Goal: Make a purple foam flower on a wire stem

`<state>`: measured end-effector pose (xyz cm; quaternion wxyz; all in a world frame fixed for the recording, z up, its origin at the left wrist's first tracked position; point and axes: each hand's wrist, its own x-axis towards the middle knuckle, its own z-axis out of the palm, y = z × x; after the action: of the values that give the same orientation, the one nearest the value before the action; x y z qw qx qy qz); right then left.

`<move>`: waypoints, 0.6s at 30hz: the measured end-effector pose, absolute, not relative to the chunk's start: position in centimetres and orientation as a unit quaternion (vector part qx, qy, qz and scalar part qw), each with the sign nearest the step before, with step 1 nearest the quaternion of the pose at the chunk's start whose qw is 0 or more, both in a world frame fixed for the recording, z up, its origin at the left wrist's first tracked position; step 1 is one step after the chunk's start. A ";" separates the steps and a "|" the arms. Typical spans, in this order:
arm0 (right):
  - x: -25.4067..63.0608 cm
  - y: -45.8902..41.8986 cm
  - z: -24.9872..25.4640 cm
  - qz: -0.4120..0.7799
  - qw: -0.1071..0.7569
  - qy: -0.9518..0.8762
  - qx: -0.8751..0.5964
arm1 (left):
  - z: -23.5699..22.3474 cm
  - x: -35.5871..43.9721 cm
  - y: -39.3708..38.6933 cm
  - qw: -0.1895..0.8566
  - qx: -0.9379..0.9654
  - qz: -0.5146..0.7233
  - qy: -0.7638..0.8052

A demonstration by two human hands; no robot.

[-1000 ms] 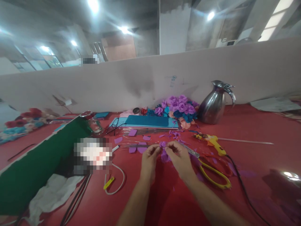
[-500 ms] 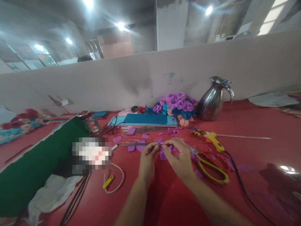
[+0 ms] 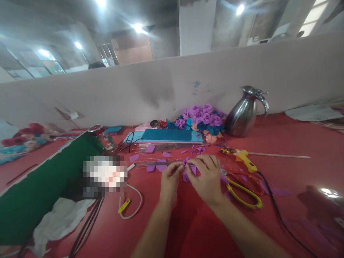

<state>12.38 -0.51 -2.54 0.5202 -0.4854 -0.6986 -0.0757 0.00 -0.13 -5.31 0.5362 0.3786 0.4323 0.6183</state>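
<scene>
Red covers the tabletop (image 3: 120,238), its smooth surface catching a bright glare at the far right and strewn with purple paper pieces (image 3: 150,148) beyond and beside the hands. Just above it, near the middle, a small purple flower (image 3: 185,161) sits between the person's fingertips: the left hand (image 3: 170,182) pinches it with thumb and forefinger closed together, while the right hand (image 3: 208,177) grips its other side between thumb and forefinger, the remaining fingers loosely bent. Yellow-and-red-handled scissors (image 3: 244,197) and a yellow glue gun (image 3: 246,161) lie to the right. Along the back, heaped paper flowers (image 3: 205,117) and a steel jug (image 3: 240,116) stand before a pale partition (image 3: 110,96). Over its top edge show a grey room, a whitish pillar (image 3: 197,32) and glowing ceiling lamps (image 3: 138,28); a green panel (image 3: 45,186) slants across the left.
</scene>
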 end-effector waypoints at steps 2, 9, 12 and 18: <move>12.5 -0.4 -2.5 -0.105 0.513 -0.702 -0.483 | -5.5 0.0 -0.1 0.530 0.380 0.614 0.444; 12.1 -0.8 -2.3 -0.121 0.521 -0.718 -0.446 | -5.9 -0.3 0.2 0.497 0.394 0.622 0.460; 12.1 -0.9 -2.3 -0.110 0.524 -0.723 -0.437 | -5.8 -0.4 0.2 0.492 0.393 0.626 0.460; 12.7 -0.1 -2.5 0.019 0.571 -0.680 -0.461 | -5.0 -0.1 -0.1 0.493 0.387 0.629 0.459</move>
<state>12.68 -0.05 -2.47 0.5707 -0.4607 -0.6795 0.0187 -0.09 -0.09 -5.01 0.4934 0.3872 0.4588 0.6294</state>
